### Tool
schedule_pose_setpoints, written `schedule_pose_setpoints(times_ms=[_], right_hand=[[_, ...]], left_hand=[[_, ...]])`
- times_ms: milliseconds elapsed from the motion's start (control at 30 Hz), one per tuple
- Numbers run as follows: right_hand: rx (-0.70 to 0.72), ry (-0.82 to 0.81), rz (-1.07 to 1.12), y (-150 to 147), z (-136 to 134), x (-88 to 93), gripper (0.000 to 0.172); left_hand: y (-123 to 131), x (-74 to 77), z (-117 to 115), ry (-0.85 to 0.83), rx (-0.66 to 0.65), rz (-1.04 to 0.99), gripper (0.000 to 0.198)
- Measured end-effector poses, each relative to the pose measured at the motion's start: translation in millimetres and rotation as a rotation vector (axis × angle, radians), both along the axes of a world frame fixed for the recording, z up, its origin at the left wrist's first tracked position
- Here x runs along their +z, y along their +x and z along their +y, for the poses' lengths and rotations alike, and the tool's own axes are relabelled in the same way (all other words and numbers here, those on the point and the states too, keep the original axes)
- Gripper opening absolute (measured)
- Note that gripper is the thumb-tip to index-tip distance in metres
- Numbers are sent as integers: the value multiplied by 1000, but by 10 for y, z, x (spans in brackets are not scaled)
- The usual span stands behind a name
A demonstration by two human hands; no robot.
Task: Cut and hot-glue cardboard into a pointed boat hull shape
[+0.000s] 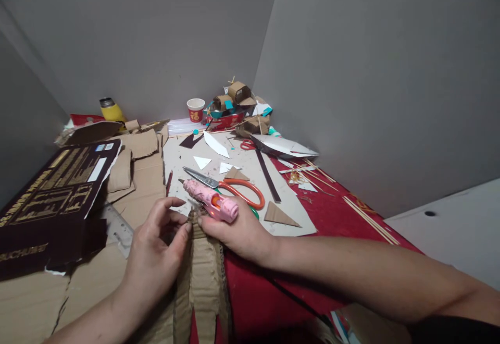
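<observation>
A long brown corrugated cardboard piece (205, 268) runs up from the bottom edge, its upper end narrowing between both hands. My left hand (158, 242) pinches the left side of that upper end with thumb and fingertips. In my right hand (244, 234) is a pink hot glue gun (207, 194), its nozzle pointing to the far left. The right thumb lies against the right side of the cardboard's tip. Just beyond the glue gun are scissors with orange handles (248, 187). Part of a green handle (254, 212) shows beside my right hand.
A dark printed box panel (58, 198), cardboard sheets (146, 169) and a clear ruler (117, 226) lie left. A paper cup (196, 110) and a yellow bottle (111, 109) stand at the back. Wooden sticks (369, 219) lie right on the red cloth (269, 297).
</observation>
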State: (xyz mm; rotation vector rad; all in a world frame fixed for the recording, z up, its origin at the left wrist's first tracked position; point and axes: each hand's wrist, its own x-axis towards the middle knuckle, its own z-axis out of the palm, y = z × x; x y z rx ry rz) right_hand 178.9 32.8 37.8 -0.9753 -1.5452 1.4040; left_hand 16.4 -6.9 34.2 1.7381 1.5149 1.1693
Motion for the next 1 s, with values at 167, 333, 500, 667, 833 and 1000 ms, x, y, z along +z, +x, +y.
schedule_pose_setpoints(times_ms=[167, 333, 500, 667, 833, 1000], right_hand=[[1, 28, -8, -9, 4, -9, 19], [-4, 33, -11, -22, 4, -9, 21], [-15, 37, -20, -11, 1, -15, 19], [-23, 27, -13, -10, 3, -23, 21], [-25, 19, -14, -15, 10, -21, 21], [-23, 21, -9, -8, 5, -19, 22]], left_hand=[[-2, -17, 0, 0, -26, -13, 27], [-3, -19, 7, 7, -32, -21, 27], [-15, 2, 14, -15, -9, -58, 19], [-28, 6, 17, -2, -19, -45, 1], [-36, -29, 13, 5, 4, -37, 12], [-38, -38, 8, 3, 11, -26, 17]])
